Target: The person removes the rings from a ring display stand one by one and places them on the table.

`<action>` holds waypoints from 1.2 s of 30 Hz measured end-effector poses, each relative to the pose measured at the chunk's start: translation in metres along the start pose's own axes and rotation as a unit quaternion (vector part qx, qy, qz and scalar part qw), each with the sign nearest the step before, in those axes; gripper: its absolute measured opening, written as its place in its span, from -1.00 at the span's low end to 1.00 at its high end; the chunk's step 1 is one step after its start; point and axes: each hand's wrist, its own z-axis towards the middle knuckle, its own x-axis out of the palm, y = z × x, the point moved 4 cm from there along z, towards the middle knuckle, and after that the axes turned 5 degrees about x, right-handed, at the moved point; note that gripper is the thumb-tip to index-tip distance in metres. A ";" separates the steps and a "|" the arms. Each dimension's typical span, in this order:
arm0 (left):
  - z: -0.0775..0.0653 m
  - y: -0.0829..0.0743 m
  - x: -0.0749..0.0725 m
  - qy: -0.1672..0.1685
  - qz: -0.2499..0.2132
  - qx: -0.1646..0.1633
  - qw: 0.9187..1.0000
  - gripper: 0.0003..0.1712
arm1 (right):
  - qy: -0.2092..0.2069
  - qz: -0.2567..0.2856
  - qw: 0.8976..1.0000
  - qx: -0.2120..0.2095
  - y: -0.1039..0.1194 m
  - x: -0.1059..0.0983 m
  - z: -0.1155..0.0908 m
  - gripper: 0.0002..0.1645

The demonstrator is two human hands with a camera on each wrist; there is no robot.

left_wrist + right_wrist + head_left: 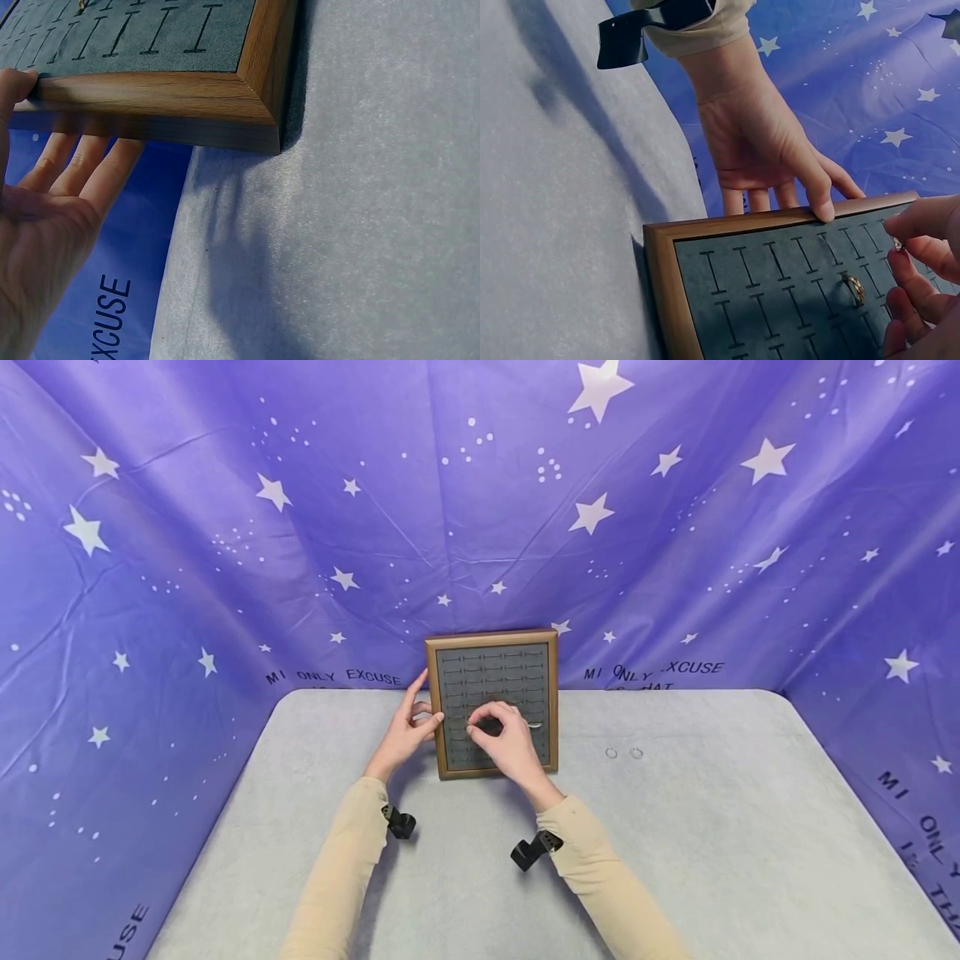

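Note:
A ring display tray (492,662) with a brown wooden frame and grey slotted pad stands tilted up at the table's back edge. My left hand (405,735) grips its left side, thumb on the frame's front and fingers behind, as the left wrist view (52,217) shows. In front of the pad, my right hand (510,743) pinches a small shiny ring (898,244) between thumb and fingertip; the fingers partly cover it. A gold ring (856,291) sits in a slot close by. Beside the right hand in the head view is a small silvery piece (534,725), its kind unclear.
Two thin rings, one left (611,752) and one right (637,752), lie on the grey table (712,827) right of the tray. A purple star-printed curtain (480,485) surrounds the table's back and sides. Each wrist carries a black camera mount.

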 end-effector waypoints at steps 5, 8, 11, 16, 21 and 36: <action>0.000 0.000 0.000 -0.001 0.000 0.000 1.000 -0.09 | 0.000 0.008 1.000 0.006 -0.001 -0.006 -0.002 -0.88; 0.000 0.000 0.000 -0.002 -0.002 0.000 1.000 -0.09 | 0.000 0.011 1.000 0.007 -0.002 -0.009 -0.004 -0.87; 0.000 0.000 0.000 -0.005 -0.005 0.000 1.000 -0.08 | -0.001 0.015 1.000 0.012 -0.005 -0.013 -0.006 -0.87; 0.000 0.000 0.000 -0.005 -0.008 -0.001 1.000 -0.08 | -0.006 0.014 0.999 0.029 -0.012 -0.018 -0.011 -0.88; 0.000 0.001 -0.001 -0.003 -0.005 0.000 1.000 -0.08 | -0.014 0.021 0.999 0.046 -0.020 -0.025 -0.017 -0.89; 0.001 0.003 -0.002 0.000 0.004 0.000 1.000 -0.08 | -0.030 0.056 0.995 0.072 -0.011 -0.063 -0.031 -0.89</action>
